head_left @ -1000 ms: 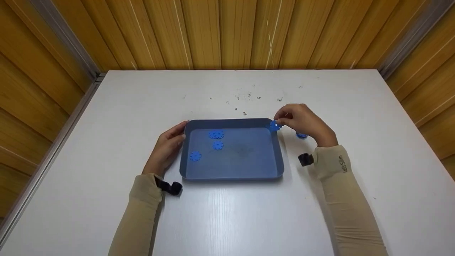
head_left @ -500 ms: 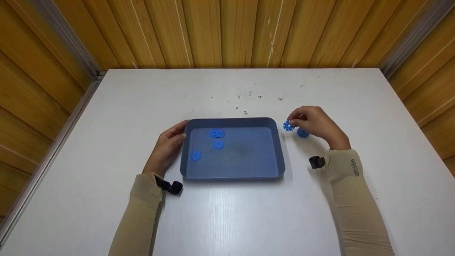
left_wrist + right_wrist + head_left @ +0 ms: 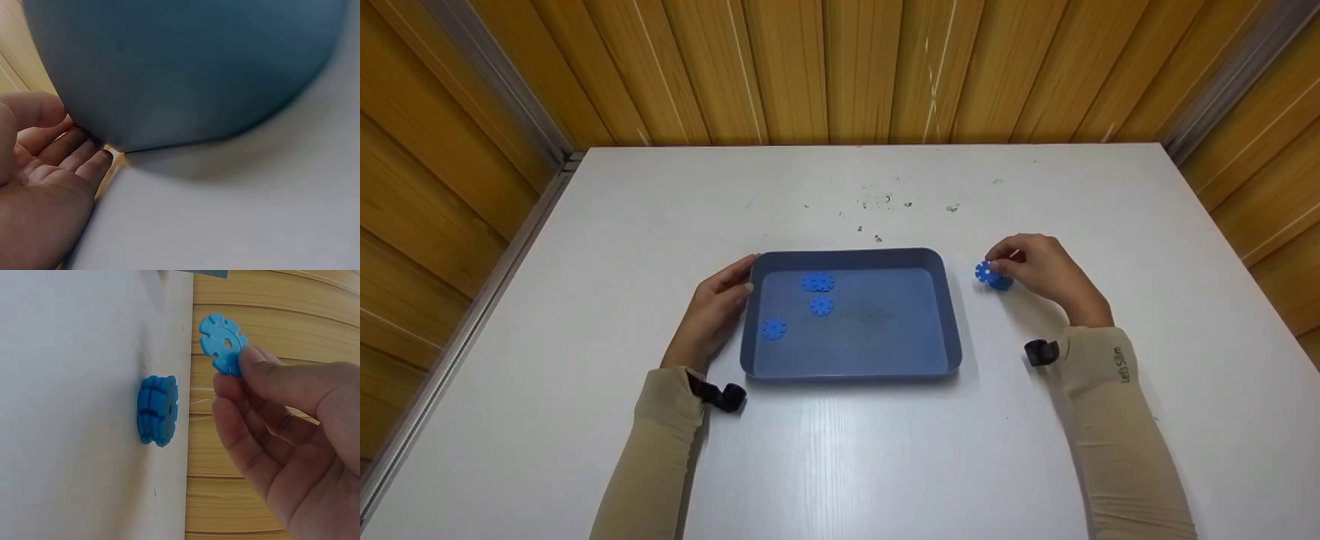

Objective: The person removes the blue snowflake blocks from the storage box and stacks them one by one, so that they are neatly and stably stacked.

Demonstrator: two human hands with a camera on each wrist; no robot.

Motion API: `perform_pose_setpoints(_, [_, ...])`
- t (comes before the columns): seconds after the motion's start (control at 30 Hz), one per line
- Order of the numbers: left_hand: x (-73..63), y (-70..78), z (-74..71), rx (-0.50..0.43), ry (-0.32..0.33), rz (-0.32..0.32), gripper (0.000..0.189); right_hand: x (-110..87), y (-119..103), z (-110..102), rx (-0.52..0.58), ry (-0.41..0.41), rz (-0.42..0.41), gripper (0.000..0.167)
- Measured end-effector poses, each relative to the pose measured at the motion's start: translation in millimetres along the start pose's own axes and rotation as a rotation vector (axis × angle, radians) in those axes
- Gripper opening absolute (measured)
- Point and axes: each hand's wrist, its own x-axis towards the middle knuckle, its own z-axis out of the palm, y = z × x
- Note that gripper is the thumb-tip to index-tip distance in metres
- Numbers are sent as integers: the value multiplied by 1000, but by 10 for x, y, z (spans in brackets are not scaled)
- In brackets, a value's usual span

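Observation:
In the head view my right hand point(image 3: 1039, 270) pinches a blue notched disc point(image 3: 987, 271) between thumb and fingers, right of the tray. The right wrist view shows this disc point(image 3: 222, 343) tilted, its round centre hole visible. Near it on the table stands a short stack of matching blue discs point(image 3: 157, 410), partly covered in the head view. My left hand point(image 3: 709, 311) rests against the outside of the blue-grey tray point(image 3: 847, 376) at its far left corner, fingers relaxed. Inside the tray several blue discs point(image 3: 821, 305) lie flat on the left half, two of them overlapping at the back.
The white table point(image 3: 840, 465) carries dark scuff marks beyond the tray. Wood-look panels point(image 3: 859, 71) rise behind its far edge and at both sides. A small black wrist camera point(image 3: 1041, 352) sits at the right cuff, and another black camera point(image 3: 731, 397) at the left.
My right hand has carried the pinched disc rightward from the tray's far right corner to a place over the stack. The left hand and tray have stayed put.

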Motion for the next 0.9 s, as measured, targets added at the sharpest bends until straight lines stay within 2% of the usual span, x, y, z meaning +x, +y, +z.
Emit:
perform_pose_setpoints(0.53, [11,-1,0,42,26,-21,54,-67,226,-31,33,32,100,24])
perform_pose_setpoints(0.77, [-5,3,7,56,15,-6,55,-59,262,-5,34,61,112,25])
perform_pose_setpoints(0.9, [0,4,5,63,27,-23,55,-48,271,6,35,57,124,27])
